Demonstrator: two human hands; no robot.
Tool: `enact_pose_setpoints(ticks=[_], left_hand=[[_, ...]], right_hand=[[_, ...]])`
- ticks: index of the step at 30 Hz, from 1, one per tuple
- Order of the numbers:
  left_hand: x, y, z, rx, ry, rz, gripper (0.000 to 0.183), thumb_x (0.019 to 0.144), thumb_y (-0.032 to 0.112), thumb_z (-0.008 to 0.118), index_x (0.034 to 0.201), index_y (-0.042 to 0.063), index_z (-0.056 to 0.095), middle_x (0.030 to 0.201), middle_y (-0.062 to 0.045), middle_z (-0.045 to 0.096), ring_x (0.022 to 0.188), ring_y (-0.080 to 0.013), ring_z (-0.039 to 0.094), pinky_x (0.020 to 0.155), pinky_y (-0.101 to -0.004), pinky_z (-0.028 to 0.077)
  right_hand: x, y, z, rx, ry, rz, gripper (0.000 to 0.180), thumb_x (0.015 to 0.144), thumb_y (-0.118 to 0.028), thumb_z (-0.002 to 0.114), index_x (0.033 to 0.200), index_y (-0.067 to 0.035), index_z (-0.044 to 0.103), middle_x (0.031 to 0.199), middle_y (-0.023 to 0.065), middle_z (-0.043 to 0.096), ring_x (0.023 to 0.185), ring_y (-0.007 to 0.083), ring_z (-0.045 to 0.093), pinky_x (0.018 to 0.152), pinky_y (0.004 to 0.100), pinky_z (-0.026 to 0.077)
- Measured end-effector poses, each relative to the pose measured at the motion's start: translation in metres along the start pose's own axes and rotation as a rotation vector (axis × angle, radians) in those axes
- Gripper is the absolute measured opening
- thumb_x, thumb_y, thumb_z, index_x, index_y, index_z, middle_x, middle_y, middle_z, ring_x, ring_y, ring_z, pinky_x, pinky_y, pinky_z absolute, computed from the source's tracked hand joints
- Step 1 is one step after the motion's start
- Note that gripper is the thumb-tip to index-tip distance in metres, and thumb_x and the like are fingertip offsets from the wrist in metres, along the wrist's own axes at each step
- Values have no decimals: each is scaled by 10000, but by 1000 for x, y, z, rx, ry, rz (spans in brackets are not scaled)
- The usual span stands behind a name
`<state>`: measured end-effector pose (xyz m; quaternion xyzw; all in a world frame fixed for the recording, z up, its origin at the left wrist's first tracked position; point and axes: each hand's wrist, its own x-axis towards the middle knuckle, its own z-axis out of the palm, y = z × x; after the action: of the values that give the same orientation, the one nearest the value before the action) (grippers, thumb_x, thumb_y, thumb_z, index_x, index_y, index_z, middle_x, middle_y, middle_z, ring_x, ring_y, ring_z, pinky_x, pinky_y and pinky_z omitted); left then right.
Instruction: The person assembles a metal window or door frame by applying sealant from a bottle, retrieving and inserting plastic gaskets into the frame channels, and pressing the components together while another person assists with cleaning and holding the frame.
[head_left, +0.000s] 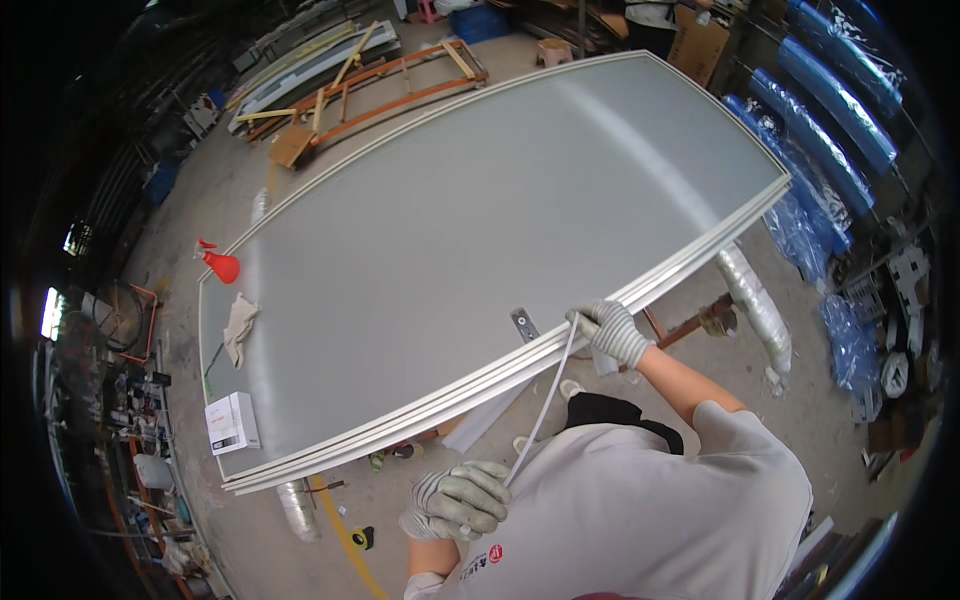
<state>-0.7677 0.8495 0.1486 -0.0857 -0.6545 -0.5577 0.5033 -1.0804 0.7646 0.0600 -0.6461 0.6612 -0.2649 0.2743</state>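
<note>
A large frosted glass panel (450, 225) in a white metal frame lies flat across wrapped supports. My right hand (611, 330), in a striped work glove, pinches a thin pale strip (551, 397) against the near edge of the frame. The strip slopes down to my left hand (461, 499), also gloved, whose fingers are closed around its other end close to my shirt. Just left of my right hand, a dark oblong metal fitting with a round lock (523, 323) is set at the panel's near edge.
On the panel's left end are a red spray bottle (222, 265), a crumpled cloth glove (240, 330) and a white box (232, 424). A wrapped support (757, 311) juts out at right. Tape (363, 538) lies on the floor. Blue film rolls (814, 139) stand right; a person (651, 19) is beyond.
</note>
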Motion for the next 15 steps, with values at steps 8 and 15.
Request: enact_pose_setpoints(ticks=[8,15], left_hand=[[9,-6,-5,287,-136,-130,211,801,234,620,751,37,676,854,-79,634,875,-239,608,869,-416,444],[13,10,10,409,156,-319,234,782,236,630,685,28,673,780,-88,631,801,-250,625,865,-424,448]], right_hand=[[33,17,60,392,-110,93,280,870,-304,534,988,-73,637,773,125,634,687,220,600,661,330,486],[70,-10,53,-150,-267,-187,241,888,-238,454,1005,-111,622,861,118,631,815,289,602,751,374,478]])
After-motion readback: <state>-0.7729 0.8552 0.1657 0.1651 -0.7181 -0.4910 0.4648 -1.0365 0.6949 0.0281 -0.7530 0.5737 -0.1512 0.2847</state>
